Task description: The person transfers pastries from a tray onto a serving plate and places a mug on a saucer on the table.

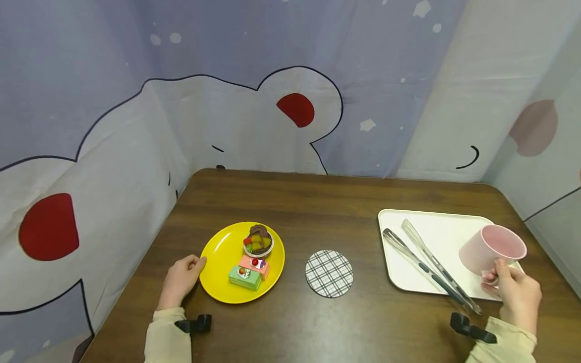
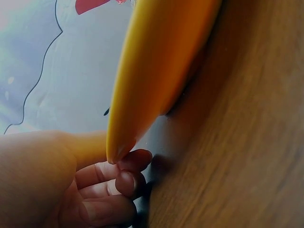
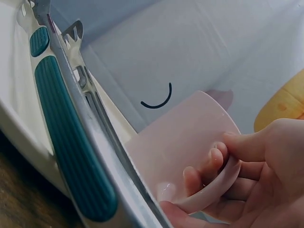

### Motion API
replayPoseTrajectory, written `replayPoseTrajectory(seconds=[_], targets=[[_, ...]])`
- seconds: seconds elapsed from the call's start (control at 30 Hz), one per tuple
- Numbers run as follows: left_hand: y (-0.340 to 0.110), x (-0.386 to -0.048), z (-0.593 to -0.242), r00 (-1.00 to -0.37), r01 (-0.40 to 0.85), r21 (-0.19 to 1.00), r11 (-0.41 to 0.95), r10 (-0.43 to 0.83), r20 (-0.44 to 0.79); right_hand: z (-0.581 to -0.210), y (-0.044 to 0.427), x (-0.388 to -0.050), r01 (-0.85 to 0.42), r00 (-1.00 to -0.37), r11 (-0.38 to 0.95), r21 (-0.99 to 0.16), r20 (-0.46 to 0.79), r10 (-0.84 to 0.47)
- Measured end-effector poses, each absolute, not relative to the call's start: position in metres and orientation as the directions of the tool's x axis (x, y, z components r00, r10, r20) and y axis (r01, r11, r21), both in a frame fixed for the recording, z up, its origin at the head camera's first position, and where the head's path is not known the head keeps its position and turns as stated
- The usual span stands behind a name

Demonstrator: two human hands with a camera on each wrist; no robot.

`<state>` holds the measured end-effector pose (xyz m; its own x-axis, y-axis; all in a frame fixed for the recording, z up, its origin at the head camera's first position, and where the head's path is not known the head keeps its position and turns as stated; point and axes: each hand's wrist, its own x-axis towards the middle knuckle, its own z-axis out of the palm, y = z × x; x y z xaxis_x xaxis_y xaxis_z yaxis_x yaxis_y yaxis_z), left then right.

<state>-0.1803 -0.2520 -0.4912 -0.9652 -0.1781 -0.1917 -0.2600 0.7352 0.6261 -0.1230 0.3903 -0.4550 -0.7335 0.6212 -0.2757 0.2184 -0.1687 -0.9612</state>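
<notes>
My left hand (image 1: 179,280) pinches the left rim of a yellow plate (image 1: 217,264), thumb above and fingers beneath, as the left wrist view shows. On that plate are a fruit-topped toy dessert cup (image 1: 258,243), a pink toy cake slice (image 1: 260,269) and a green one (image 1: 245,279). With curled fingers, my right hand (image 1: 517,292) grips the handle of a pink mug (image 1: 474,251). The mug is at the right part of a white tray (image 1: 447,227); whether its base touches the tray I cannot tell. Metal tongs (image 3: 76,142) with dark teal grips lie across the tray, left of the mug.
A round checked coaster (image 1: 329,274) lies on the brown wooden table (image 1: 327,212) between plate and tray. The tongs' handle end sticks out past the tray's front edge. A printed curtain (image 1: 218,116) hangs behind and beside the table.
</notes>
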Motion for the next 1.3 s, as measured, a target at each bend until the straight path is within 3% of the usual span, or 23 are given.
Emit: replayPoseTrajectory(seconds=[0.3,0.53,1.07,1.3], targets=[[-0.251,-0.181,-0.490,-0.964,-0.264,0.632,0.728,-0.178,-0.197,-0.452,0.387,-0.126,0.189,-0.787,-0.087,-0.978,-0.204,0.582],[-0.251,-0.180,-0.490,-0.963,-0.268,0.637,0.723,-0.183,-0.198,-0.441,0.375,-0.133,0.074,-0.824,-0.094,-0.993,-0.114,0.555],[-0.251,-0.181,-0.490,-0.965,-0.262,0.641,0.722,-0.181,-0.190,-0.427,0.351,-0.144,-0.090,-0.839,-0.042,-0.995,0.054,0.541],[-0.251,-0.180,-0.491,-0.965,-0.263,0.638,0.724,-0.190,-0.181,-0.418,0.336,-0.150,-0.092,-0.878,0.028,-0.995,0.094,0.470]])
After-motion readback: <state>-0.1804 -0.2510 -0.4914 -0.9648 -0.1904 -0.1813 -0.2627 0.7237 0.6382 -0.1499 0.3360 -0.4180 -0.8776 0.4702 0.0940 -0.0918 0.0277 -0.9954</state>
